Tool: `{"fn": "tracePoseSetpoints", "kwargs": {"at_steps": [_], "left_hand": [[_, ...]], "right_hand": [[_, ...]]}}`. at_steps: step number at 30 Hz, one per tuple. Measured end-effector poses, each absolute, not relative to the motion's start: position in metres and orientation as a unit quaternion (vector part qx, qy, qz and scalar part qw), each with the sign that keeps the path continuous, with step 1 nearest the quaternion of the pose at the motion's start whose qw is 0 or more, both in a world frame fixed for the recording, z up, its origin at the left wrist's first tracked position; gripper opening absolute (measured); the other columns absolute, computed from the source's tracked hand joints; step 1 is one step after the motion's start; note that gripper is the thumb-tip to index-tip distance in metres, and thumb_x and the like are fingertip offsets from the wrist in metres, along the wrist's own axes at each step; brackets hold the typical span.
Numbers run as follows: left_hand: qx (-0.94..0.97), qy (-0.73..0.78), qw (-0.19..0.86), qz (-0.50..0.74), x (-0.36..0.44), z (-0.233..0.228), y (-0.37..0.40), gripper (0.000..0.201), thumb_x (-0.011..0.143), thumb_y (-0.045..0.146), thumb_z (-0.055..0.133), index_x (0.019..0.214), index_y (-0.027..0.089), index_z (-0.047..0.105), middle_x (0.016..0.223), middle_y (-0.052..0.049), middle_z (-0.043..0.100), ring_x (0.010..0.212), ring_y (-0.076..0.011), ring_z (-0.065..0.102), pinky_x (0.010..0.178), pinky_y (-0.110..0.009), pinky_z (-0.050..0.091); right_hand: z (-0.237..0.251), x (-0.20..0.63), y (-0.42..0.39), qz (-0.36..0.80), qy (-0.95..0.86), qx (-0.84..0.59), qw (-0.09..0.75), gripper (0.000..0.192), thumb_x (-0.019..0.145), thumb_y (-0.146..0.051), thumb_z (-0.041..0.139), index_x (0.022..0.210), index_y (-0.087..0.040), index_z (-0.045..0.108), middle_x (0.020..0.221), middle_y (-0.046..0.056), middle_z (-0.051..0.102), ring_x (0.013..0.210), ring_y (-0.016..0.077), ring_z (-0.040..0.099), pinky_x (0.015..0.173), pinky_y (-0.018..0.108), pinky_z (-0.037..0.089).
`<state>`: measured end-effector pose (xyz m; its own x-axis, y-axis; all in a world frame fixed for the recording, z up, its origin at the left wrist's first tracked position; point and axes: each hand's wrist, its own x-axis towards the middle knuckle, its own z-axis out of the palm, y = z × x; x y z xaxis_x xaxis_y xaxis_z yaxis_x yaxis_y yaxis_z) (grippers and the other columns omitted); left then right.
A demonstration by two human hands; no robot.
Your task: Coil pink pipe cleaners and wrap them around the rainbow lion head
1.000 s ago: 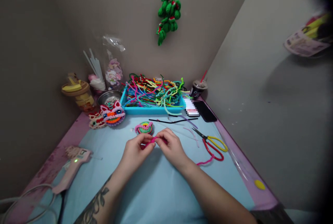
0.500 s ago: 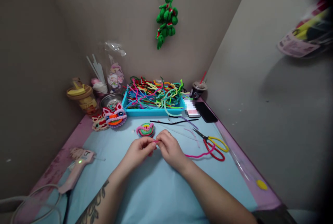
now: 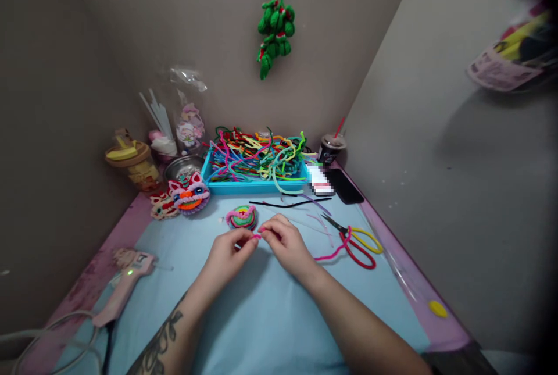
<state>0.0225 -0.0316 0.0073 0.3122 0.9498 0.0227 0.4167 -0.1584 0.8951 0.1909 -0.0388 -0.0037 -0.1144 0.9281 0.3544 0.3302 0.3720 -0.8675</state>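
Two hands are meeting over the middle of the blue mat (image 3: 270,317), and you are working a pink pipe cleaner (image 3: 331,253) between them. Your left hand (image 3: 226,256) is pinching one end of it between thumb and forefinger, the other fingers curled under; your right hand (image 3: 285,244) is pinching the same end from the other side, fingertips pressed close against the left ones — a grip that looks suited to bending or rolling a thin wire tightly. The rest of the pipe cleaner is trailing off to your right across the mat, its far end lying against the scissors (image 3: 357,241), so the slack is staying out of your way.

Just beyond your fingers a small coiled disc (image 3: 242,217) of mixed colours is lying flat, close enough to reach without shifting your arms. Farther back, the blue tray (image 3: 257,188) is holding a heap of loose pipe cleaners against the wall. To its left a finished lion face (image 3: 189,193) is resting on the mat. The glue gun (image 3: 124,282) is lying at your far left with its light on — well apart from your hands.
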Motion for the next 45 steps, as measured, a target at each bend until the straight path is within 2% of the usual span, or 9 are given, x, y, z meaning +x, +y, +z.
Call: {"fn": "tracePoseSetpoints", "kwargs": {"at_steps": [5, 12, 16, 24, 30, 35, 38, 41, 45], "left_hand": [[0.579, 0.512, 0.534, 0.342, 0.025, 0.009, -0.030, 0.029, 0.073, 0.044, 0.061, 0.070, 0.015, 0.061, 0.053, 0.003, 0.054, 0.048, -0.0107, 0.046, 0.049, -0.022, 0.036], [0.572, 0.501, 0.552, 0.342, 0.030, 0.010, -0.031, 0.032, 0.069, 0.046, 0.063, 0.067, 0.013, 0.064, 0.052, 0.001, 0.055, 0.047, -0.0108, 0.046, 0.048, -0.022, 0.035], [0.596, 0.490, 0.539, 0.337, 0.030, 0.010, -0.033, 0.031, 0.072, 0.044, 0.061, 0.070, 0.013, 0.066, 0.052, 0.001, 0.054, 0.049, -0.0112, 0.046, 0.048, -0.022, 0.034], [0.622, 0.469, 0.535, 0.328, 0.031, 0.014, -0.035, 0.033, 0.076, 0.046, 0.059, 0.078, 0.013, 0.067, 0.057, 0.000, 0.057, 0.051, -0.0113, 0.047, 0.049, -0.021, 0.036], [0.605, 0.472, 0.551, 0.330, 0.033, 0.008, -0.033, 0.046, 0.075, 0.060, 0.053, 0.066, 0.016, 0.056, 0.052, 0.001, 0.055, 0.047, -0.0111, 0.046, 0.046, -0.022, 0.034], [0.592, 0.487, 0.548, 0.335, 0.033, 0.004, -0.033, 0.048, 0.075, 0.063, 0.051, 0.060, 0.018, 0.048, 0.043, 0.005, 0.043, 0.040, -0.0083, 0.037, 0.041, -0.021, 0.027], [0.541, 0.495, 0.589, 0.341, 0.034, 0.002, -0.034, 0.046, 0.073, 0.061, 0.053, 0.060, 0.018, 0.046, 0.045, 0.007, 0.038, 0.038, -0.0063, 0.031, 0.038, -0.020, 0.022], [0.464, 0.464, 0.684, 0.319, 0.033, 0.000, -0.036, 0.037, 0.073, 0.053, 0.057, 0.063, 0.018, 0.046, 0.048, 0.008, 0.037, 0.037, -0.0048, 0.025, 0.036, -0.019, 0.017], [0.405, 0.419, 0.757, 0.295, 0.030, 0.002, -0.036, 0.034, 0.072, 0.044, 0.061, 0.060, 0.017, 0.044, 0.047, 0.008, 0.036, 0.038, -0.0035, 0.024, 0.037, -0.018, 0.016]], "right_hand": [[-0.002, 0.194, -0.042, 0.354, -0.670, -0.430, 0.492, 0.025, 0.087, -0.016, 0.048, 0.095, -0.022, 0.070, 0.083, 0.003, 0.050, 0.080, 0.0142, 0.054, 0.072, 0.027, 0.045], [-0.006, 0.187, -0.044, 0.426, -0.605, -0.448, 0.502, 0.016, 0.079, -0.016, 0.058, 0.094, -0.019, 0.064, 0.076, 0.000, 0.055, 0.068, 0.0121, 0.054, 0.061, 0.023, 0.044], [-0.005, 0.188, -0.043, 0.379, -0.626, -0.466, 0.496, 0.010, 0.078, -0.015, 0.060, 0.085, -0.018, 0.067, 0.076, 0.001, 0.058, 0.069, 0.0126, 0.055, 0.062, 0.024, 0.044], [0.000, 0.190, -0.044, 0.310, -0.678, -0.467, 0.475, 0.017, 0.080, -0.010, 0.053, 0.082, -0.020, 0.066, 0.077, 0.001, 0.059, 0.071, 0.0130, 0.055, 0.063, 0.024, 0.042], [0.002, 0.187, -0.046, 0.288, -0.693, -0.461, 0.473, 0.014, 0.080, -0.009, 0.053, 0.076, -0.019, 0.062, 0.073, 0.000, 0.055, 0.067, 0.0123, 0.053, 0.062, 0.023, 0.041], [0.002, 0.189, -0.046, 0.252, -0.729, -0.433, 0.467, 0.013, 0.084, -0.011, 0.051, 0.078, -0.019, 0.060, 0.075, 0.001, 0.054, 0.072, 0.0136, 0.054, 0.067, 0.024, 0.044], [0.000, 0.192, -0.045, 0.227, -0.763, -0.395, 0.459, 0.015, 0.086, -0.011, 0.047, 0.085, -0.019, 0.060, 0.081, 0.003, 0.054, 0.078, 0.0150, 0.055, 0.072, 0.026, 0.046], [-0.003, 0.195, -0.045, 0.195, -0.804, -0.356, 0.435, 0.023, 0.085, -0.006, 0.043, 0.093, -0.019, 0.060, 0.086, 0.006, 0.055, 0.083, 0.0170, 0.055, 0.075, 0.029, 0.048], [-0.004, 0.196, -0.046, 0.175, -0.825, -0.325, 0.429, 0.029, 0.084, -0.005, 0.043, 0.102, -0.020, 0.061, 0.088, 0.007, 0.056, 0.085, 0.0186, 0.054, 0.077, 0.031, 0.049]]}}
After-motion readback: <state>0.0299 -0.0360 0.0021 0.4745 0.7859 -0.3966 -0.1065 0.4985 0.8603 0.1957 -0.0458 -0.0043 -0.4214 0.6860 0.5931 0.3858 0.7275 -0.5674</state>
